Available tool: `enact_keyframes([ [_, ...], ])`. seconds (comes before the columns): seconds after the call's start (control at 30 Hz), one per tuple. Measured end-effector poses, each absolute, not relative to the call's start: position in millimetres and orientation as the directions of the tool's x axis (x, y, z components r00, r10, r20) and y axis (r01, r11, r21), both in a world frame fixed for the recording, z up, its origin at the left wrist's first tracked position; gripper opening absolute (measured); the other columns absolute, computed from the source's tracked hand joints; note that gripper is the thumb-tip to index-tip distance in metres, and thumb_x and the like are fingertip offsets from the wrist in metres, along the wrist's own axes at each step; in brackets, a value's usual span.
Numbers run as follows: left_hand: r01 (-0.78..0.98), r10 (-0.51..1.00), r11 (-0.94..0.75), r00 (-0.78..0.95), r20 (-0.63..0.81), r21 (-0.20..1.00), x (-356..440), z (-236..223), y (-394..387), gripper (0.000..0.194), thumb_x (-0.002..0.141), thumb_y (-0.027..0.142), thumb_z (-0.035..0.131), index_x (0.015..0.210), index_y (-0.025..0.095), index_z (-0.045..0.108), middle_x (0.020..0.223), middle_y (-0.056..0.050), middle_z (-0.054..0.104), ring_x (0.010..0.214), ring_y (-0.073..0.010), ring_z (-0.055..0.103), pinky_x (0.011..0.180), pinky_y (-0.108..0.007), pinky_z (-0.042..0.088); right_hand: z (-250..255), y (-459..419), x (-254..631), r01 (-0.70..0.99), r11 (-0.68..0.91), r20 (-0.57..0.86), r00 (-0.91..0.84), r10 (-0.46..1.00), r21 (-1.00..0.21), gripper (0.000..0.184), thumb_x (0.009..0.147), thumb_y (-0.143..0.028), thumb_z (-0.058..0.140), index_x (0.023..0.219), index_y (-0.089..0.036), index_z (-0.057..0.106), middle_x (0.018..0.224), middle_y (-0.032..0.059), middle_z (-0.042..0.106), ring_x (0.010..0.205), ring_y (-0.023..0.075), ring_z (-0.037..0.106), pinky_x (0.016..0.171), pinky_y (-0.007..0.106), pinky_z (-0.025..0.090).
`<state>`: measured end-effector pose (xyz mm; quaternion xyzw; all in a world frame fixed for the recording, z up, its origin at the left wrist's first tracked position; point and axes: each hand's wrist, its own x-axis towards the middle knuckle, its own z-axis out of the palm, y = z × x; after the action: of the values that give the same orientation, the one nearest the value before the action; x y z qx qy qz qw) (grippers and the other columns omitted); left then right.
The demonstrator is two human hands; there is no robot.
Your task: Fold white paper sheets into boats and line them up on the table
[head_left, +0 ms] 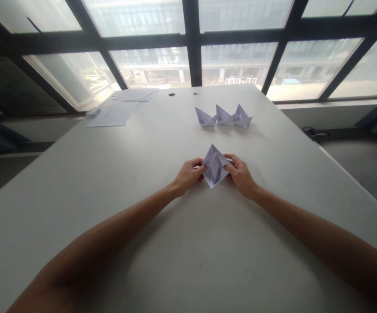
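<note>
A folded white paper (215, 167), diamond-shaped with a hollow in its middle, is held between both hands just above the table. My left hand (190, 174) pinches its left corner, the thumb on the near face and the fingers behind. On the opposite corner my right hand (239, 174) grips in the same way, its thumb pressing the front. Beyond the hands stand three folded paper boats in a row: a left boat (206, 118), a middle boat (224, 116) and a right boat (242, 117). The fingertips behind the paper are partly hidden.
The white table (162, 143) stretches toward large windows with a dark frame (192, 43). Flat paper sheets (112, 114) lie at the far left. Two small dark-rimmed holes, including a round one (172, 94), sit near the far edge. Dark cables (314, 132) lie off the right side.
</note>
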<state>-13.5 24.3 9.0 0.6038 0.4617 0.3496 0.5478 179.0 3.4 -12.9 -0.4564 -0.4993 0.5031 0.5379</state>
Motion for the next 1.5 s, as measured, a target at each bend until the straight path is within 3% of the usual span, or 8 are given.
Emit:
enact_keyframes([
  [0.23, 0.276, 0.967, 0.005, 0.245, -0.075, 0.961, -19, 15, 29, 0.018, 0.074, 0.015, 0.058, 0.088, 0.013, 0.069, 0.071, 0.001, 0.062, 0.050, -0.0080, 0.054, 0.047, -0.020, 0.042, -19, 3, 176, 0.121, 0.210, 0.222, 0.097, 0.970, -0.970, 0.035, 0.077, -0.021, 0.057, 0.111, -0.018, 0.061, 0.101, 0.0074, 0.069, 0.091, 0.0217, 0.065, 0.073, 0.033, 0.051],
  [0.37, 0.313, 0.972, -0.015, 0.228, -0.060, 0.950, -20, 13, 30, 0.017, 0.074, 0.014, 0.057, 0.088, 0.014, 0.067, 0.073, 0.001, 0.063, 0.048, -0.0093, 0.057, 0.045, -0.021, 0.046, -23, 8, 184, 0.246, 0.183, 0.229, 0.172, 0.958, -0.952, 0.033, 0.075, -0.023, 0.060, 0.108, -0.018, 0.062, 0.098, 0.0074, 0.065, 0.078, 0.0199, 0.064, 0.062, 0.032, 0.052],
  [0.47, 0.337, 0.972, -0.049, 0.234, -0.033, 0.940, -21, 11, 31, 0.016, 0.074, 0.015, 0.059, 0.088, 0.015, 0.067, 0.071, 0.001, 0.063, 0.047, -0.0100, 0.058, 0.044, -0.021, 0.047, -23, 11, 188, 0.247, 0.174, 0.215, 0.149, 0.965, -0.953, 0.034, 0.073, -0.022, 0.063, 0.106, -0.017, 0.061, 0.091, 0.0053, 0.064, 0.070, 0.0175, 0.063, 0.060, 0.032, 0.053],
  [0.77, 0.311, 0.978, -0.041, 0.206, -0.025, 0.950, -21, 9, 33, 0.013, 0.075, 0.015, 0.059, 0.085, 0.015, 0.066, 0.064, 0.002, 0.062, 0.046, -0.0103, 0.057, 0.043, -0.021, 0.047, -23, 12, 190, 0.268, 0.186, 0.227, 0.128, 0.965, -0.945, 0.031, 0.069, -0.019, 0.065, 0.100, -0.017, 0.064, 0.088, 0.0053, 0.065, 0.072, 0.0180, 0.064, 0.064, 0.032, 0.054],
  [1.03, 0.203, 0.983, -0.073, 0.180, 0.036, 0.976, -21, 7, 35, 0.012, 0.076, 0.023, 0.064, 0.084, 0.014, 0.067, 0.071, 0.000, 0.063, 0.055, -0.0102, 0.058, 0.047, -0.021, 0.050, -20, 11, 189, 0.225, 0.190, 0.222, 0.124, 0.967, -0.956, 0.035, 0.075, -0.034, 0.070, 0.105, -0.018, 0.062, 0.090, 0.0065, 0.068, 0.073, 0.0181, 0.064, 0.063, 0.031, 0.053],
  [1.17, 0.124, 0.978, -0.121, 0.184, 0.097, 0.985, -19, 6, 35, 0.021, 0.077, 0.032, 0.069, 0.087, 0.014, 0.067, 0.080, -0.003, 0.065, 0.063, -0.0117, 0.061, 0.050, -0.022, 0.053, -14, 9, 188, 0.199, 0.168, 0.174, 0.015, 0.985, -0.965, 0.039, 0.078, -0.034, 0.067, 0.112, -0.017, 0.060, 0.073, -0.0006, 0.065, 0.061, 0.0147, 0.058, 0.058, 0.028, 0.046],
  [1.27, 0.139, 0.974, -0.160, 0.185, 0.133, 0.977, -19, 6, 34, 0.019, 0.078, 0.031, 0.069, 0.085, 0.014, 0.066, 0.073, -0.002, 0.063, 0.059, -0.0114, 0.061, 0.048, -0.022, 0.052, -12, 8, 189, 0.198, 0.154, 0.160, 0.019, 0.987, -0.968, 0.038, 0.075, -0.030, 0.067, 0.111, -0.018, 0.060, 0.061, -0.0061, 0.057, 0.052, 0.0118, 0.050, 0.051, 0.025, 0.038],
  [1.5, 0.197, 0.977, -0.167, 0.167, 0.134, 0.966, -20, 7, 33, 0.015, 0.078, 0.028, 0.067, 0.085, 0.015, 0.065, 0.061, 0.003, 0.057, 0.050, -0.0098, 0.058, 0.045, -0.020, 0.048, -11, 9, 189, 0.175, 0.104, 0.119, 0.078, 0.990, -0.979, 0.037, 0.070, -0.025, 0.065, 0.107, -0.019, 0.060, 0.058, -0.0078, 0.054, 0.050, 0.0117, 0.048, 0.047, 0.024, 0.034],
])
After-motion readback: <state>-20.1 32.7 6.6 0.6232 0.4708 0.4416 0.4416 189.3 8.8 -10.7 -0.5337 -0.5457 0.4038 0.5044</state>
